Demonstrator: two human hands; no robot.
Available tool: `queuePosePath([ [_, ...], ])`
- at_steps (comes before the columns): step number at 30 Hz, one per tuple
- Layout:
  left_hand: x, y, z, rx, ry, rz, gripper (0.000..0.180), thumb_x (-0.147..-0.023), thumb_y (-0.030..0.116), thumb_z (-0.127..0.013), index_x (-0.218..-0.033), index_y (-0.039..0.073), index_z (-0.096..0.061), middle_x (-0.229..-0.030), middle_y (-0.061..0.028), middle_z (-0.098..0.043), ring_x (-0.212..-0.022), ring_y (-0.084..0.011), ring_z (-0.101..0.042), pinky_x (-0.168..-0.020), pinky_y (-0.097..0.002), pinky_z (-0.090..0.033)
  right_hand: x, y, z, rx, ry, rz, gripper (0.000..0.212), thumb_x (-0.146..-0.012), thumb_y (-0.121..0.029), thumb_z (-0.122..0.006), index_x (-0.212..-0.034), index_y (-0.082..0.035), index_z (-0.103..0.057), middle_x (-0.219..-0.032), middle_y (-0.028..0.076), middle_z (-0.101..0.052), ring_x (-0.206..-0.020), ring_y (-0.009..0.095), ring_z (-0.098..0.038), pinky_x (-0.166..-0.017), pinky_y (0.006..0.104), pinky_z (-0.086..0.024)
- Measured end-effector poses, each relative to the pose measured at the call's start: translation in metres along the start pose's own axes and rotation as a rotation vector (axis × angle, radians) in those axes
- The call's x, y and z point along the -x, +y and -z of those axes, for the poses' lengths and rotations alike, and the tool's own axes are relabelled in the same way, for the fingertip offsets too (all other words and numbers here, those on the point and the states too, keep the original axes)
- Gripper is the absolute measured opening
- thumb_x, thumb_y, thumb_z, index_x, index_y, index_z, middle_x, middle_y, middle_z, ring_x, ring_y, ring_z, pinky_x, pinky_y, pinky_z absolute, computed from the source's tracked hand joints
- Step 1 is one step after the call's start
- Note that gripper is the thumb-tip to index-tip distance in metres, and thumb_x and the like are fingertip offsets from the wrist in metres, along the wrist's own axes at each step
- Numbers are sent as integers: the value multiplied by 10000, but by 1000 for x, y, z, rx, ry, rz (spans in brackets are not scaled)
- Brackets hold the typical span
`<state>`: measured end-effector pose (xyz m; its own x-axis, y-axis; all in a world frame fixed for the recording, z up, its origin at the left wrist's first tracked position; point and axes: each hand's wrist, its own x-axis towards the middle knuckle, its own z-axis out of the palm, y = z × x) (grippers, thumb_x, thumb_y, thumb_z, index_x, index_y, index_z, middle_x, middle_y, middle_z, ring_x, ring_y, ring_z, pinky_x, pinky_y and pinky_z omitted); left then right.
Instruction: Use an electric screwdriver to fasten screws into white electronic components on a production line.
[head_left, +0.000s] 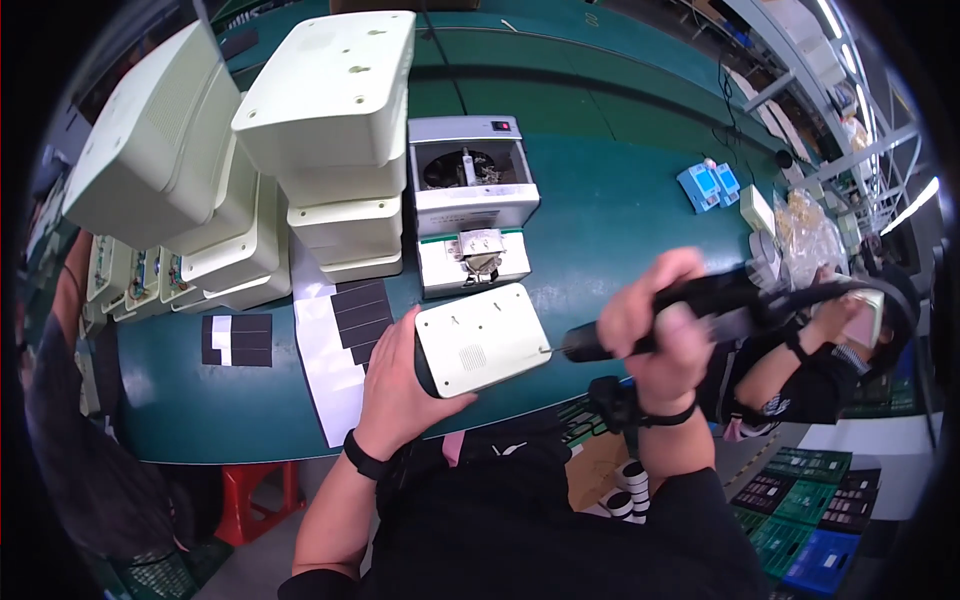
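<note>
A cream-white plastic housing [482, 345] lies on the green table in front of me, screw holes and a small speaker grille facing up. My left hand [393, 385] grips its left end, fingers along the side and thumb at the near edge. In my right hand [660, 325], smeared by motion, is a black electric screwdriver [588, 343]. It is held nearly level, and its thin bit reaches the hole at the housing's right edge. Just beyond the housing stands a grey screw feeder [470, 205] with a dark bowl of screws inside.
Tall stacks of cream housings [325, 110] stand at the left and centre back. Black foam sheets [362, 315] and white paper lie left of my hand. Small blue devices [708, 187] sit at right. A co-worker [800, 370] is close on the right; a red stool [258, 500] stands below.
</note>
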<state>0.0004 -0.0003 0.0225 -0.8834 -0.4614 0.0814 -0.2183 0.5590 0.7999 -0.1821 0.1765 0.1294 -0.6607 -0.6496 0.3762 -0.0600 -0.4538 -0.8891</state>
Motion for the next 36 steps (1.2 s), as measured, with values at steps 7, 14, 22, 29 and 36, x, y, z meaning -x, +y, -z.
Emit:
queuePosePath([
  [7,0,10,3,-461,-138,-153,995,-694,244,-862,-1493,40,-305,-1342,-230,-556,-1225,-406,-551,-1051,-429,-430,0,-63,29,-154,165,196,312,-934,-307,-562,-1057,-64,-409,-678,34,-474,-463,131,-437,-461,298,-392],
  [14,-2,46,11,-68,-77,-136,824,-749,173,-836,-1433,29,-400,-1323,-175,-585,-1201,-376,-586,-1021,-434,-477,72,-55,77,-102,238,181,305,-932,-297,-573,-1046,-70,-404,-692,30,-471,-478,125,-434,-470,281,-391],
  [22,-13,41,-16,-69,-122,-137,807,-720,115,-839,-1414,47,-433,-1269,-167,-619,-1136,-348,-631,-969,-388,-518,121,-57,137,4,463,150,273,-945,-260,-563,-1063,-68,-411,-707,34,-474,-505,129,-448,-484,275,-402],
  [29,-64,96,-89,-78,-85,-293,650,-742,145,-816,-1304,30,-513,-1198,-191,-617,-1102,-357,-629,-946,-396,-515,132,-46,143,-51,488,110,236,-954,-227,-564,-1073,-87,-415,-719,33,-481,-517,131,-465,-497,273,-415],
  [36,-154,123,-176,-23,67,-260,671,-761,166,-794,-1326,29,-460,-1225,-205,-571,-1097,-400,-588,-920,-447,-504,142,-51,111,-114,427,49,246,-905,-159,-587,-1067,-83,-418,-707,51,-496,-513,148,-491,-503,289,-459],
])
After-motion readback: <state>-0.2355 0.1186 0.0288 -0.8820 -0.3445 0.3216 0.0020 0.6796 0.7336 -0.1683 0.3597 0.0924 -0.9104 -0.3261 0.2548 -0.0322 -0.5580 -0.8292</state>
